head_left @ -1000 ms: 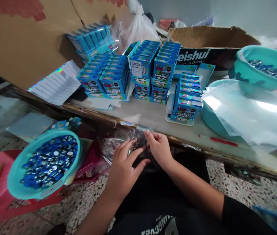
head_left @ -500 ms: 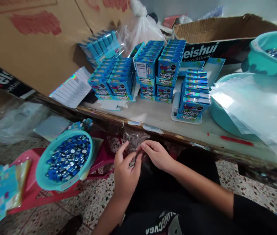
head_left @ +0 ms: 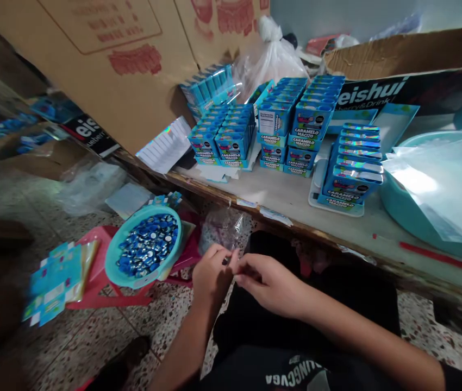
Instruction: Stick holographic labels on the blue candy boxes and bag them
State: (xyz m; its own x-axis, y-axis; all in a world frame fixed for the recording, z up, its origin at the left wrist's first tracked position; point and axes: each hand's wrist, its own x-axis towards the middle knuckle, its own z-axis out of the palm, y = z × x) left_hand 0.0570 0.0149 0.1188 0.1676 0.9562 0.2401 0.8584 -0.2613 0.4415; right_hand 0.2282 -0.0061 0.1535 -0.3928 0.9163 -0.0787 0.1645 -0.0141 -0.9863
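Both hands meet over the lap, just below the near edge of the counter [head_left: 280,190]. The left hand [head_left: 211,274] and right hand [head_left: 269,279] have fingers curled in, fingertips pinching the lower edge of a clear plastic bag [head_left: 219,228]. The bag is crinkled, see-through, standing up from the fingers. Left of it, close by, a teal bowl [head_left: 145,248] of blue caps sits on a pink stool [head_left: 96,260]; speckled floor lies open nearer left.
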